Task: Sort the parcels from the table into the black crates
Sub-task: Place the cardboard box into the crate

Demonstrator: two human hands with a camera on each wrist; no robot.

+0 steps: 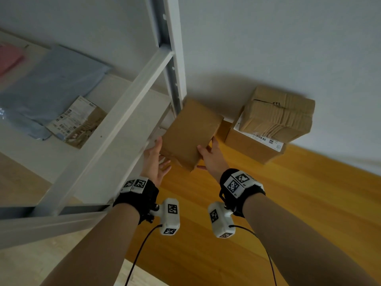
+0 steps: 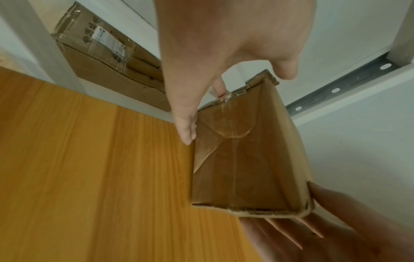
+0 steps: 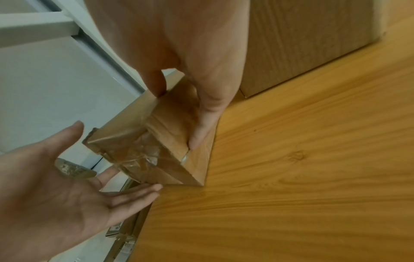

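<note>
A plain brown cardboard parcel (image 1: 191, 133) is held tilted in the air over the left end of the wooden table (image 1: 268, 203), close to the white rack post. My right hand (image 1: 208, 149) grips its right edge, thumb on one face and fingers on the other; in the right wrist view this hand (image 3: 179, 113) pinches the taped parcel (image 3: 161, 134). My left hand (image 1: 160, 155) lies open with its palm up beside the parcel's near left corner. In the left wrist view its straight fingers (image 2: 186, 131) touch the parcel's (image 2: 241, 159) edge. No black crate is in view.
Two more brown boxes are stacked against the wall, a taped one (image 1: 276, 116) on a labelled one (image 1: 253, 147). A white metal rack (image 1: 115, 129) stands at the left, its shelf holding a blue mailer (image 1: 51, 83), a pink one (image 1: 8, 58) and a labelled parcel (image 1: 76, 122).
</note>
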